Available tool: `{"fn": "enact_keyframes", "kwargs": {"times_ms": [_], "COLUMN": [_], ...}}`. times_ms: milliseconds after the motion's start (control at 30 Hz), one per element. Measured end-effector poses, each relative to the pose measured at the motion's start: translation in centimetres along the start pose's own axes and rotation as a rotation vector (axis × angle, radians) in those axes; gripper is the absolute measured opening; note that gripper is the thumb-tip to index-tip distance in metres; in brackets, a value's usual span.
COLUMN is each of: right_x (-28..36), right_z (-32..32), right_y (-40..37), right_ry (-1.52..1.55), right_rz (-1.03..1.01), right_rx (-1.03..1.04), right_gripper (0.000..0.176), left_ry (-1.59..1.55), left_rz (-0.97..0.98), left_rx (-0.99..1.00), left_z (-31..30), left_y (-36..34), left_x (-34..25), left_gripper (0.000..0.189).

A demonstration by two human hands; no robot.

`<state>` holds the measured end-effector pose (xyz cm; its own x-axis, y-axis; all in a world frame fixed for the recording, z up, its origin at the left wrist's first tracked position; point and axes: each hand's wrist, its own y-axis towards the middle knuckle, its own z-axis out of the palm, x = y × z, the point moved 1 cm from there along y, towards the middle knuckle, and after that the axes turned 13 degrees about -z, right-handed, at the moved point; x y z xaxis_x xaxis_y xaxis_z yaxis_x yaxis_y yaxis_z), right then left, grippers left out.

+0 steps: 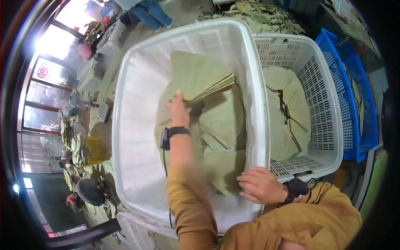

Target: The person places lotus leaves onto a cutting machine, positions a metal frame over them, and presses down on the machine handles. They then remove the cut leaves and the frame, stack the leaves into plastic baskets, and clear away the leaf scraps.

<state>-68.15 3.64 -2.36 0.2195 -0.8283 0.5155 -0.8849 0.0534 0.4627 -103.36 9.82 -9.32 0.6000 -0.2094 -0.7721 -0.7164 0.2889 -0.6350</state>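
My left hand (179,111) reaches into a large white plastic tub (135,125). Its fingers are spread, with the fingertips on the lower left corner of a wedge-shaped stack of flat, dull green leaves (200,73). That stack rests on top of other wedge stacks (221,118), laid round in a rough circle with a dark gap at the middle. My right hand (261,184) lies over the tub's near right rim, fingers stretched out, holding nothing. Both wrists wear black straps, and a cable runs down from the left one.
Right of the tub stands a white slotted basket (329,104) with leaf stacks (287,112) in a ring. Beyond it is a blue crate (348,96). A heap of loose leaves (266,16) lies behind. Other people, white baskets and a yellow crate (94,150) are at left.
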Motion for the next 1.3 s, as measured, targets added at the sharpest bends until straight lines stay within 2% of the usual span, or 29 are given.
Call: {"fn": "enact_keyframes", "kwargs": {"times_ms": [67,133,200,267,333,367,400,467,533,600,667,733,800,867,900,933,1033,1067,1133,1200,1267,1300], "right_x": [-0.1,-0.1,-0.1,0.1,0.1,0.5,1.1,1.2,0.8,0.0,-1.1,-1.7,-2.0,-2.2,0.2,2.6,18.4,24.9,34.9,42.1,47.3,49.0], "right_z": [0.3,0.5,0.5,0.7,1.5,1.6,1.6,2.1,2.3,2.4,2.6,2.8,2.6,3.5,4.6,5.9,13.6,16.9,23.6,30.2,36.7,40.1], "right_y": [-0.2,-0.3,-0.1,0.0,-0.1,0.0,0.4,-0.1,-0.6,-0.6,-1.2,-1.6,-2.2,-2.7,-1.8,-0.7,3.8,5.2,6.5,6.2,4.9,3.5], "right_ry": [-0.001,0.021,0.033,-0.024,-0.039,-0.038,-0.089,-0.110,-0.147,-0.164,-0.203,-0.288,-0.393,-0.207,-0.129,-0.145,0.165,0.104,0.247,0.327,0.341,0.279], "right_rz": [0.010,0.033,0.011,0.025,-0.021,-0.015,-0.046,-0.105,-0.146,-0.181,-0.132,-0.139,-0.160,-0.005,0.176,0.145,-0.075,-0.248,-0.468,-0.821,-1.104,-1.200], "right_rx": [-0.021,-0.002,0.020,0.013,-0.037,-0.026,-0.009,0.060,0.112,0.126,0.207,0.242,0.281,0.243,0.169,0.193,0.147,0.232,0.419,0.634,0.868,0.977], "right_gripper": [0.024,0.023,0.023,0.024,0.023,0.021,0.019,0.010,0.004,0.003,0.007,0.008,0.010,0.016,0.020,0.020,0.024,0.028,0.033,0.038,0.042,0.048], "left_ry": [0.092,0.087,-0.073,-0.076,-0.128,-0.164,-0.187,0.389,0.690,1.131,1.143,0.827,0.810,0.615,0.457,0.418,0.391,0.407,0.243,0.058,0.087,0.077], "left_rz": [0.013,-0.046,-0.013,0.096,0.402,0.542,0.560,1.179,1.192,1.214,0.831,0.724,0.422,0.337,0.280,0.266,0.053,0.009,-0.018,-0.057,-0.023,0.013], "left_rx": [-0.153,-0.145,0.067,0.263,0.232,0.365,0.240,0.013,0.050,-0.377,-0.437,-0.590,-0.842,-0.871,-0.872,-0.882,-0.870,-0.840,-0.812,-0.876,-0.947,-1.049], "left_z": [-1.0,-1.3,-1.9,-3.1,-4.0,-5.7,-8.2,-12.8,-22.1,-29.1,-40.2,-49.0,-57.8,-64.0,-67.0,-69.6,-74.0,-74.1,-72.3,-70.4,-69.1,-68.3], "left_y": [6.2,2.3,-1.3,-3.8,-10.6,-13.0,-16.2,-23.3,-33.6,-39.0,-43.9,-49.6,-56.1,-60.1,-61.9,-63.1,-63.4,-63.7,-63.7,-63.8,-63.6,-63.5], "left_x": [5.0,4.2,1.6,-2.4,-7.0,-8.6,-10.4,-14.0,-13.2,-11.3,-7.3,-1.7,4.4,11.0,14.9,19.1,31.7,35.1,39.2,42.4,44.9,45.7], "left_gripper": [0.066,0.060,0.055,0.050,0.038,0.032,0.032,0.028,0.034,0.038,0.021,0.023,0.018,0.018,0.017,0.017,0.015,0.015,0.014,0.018,0.019,0.018]}}
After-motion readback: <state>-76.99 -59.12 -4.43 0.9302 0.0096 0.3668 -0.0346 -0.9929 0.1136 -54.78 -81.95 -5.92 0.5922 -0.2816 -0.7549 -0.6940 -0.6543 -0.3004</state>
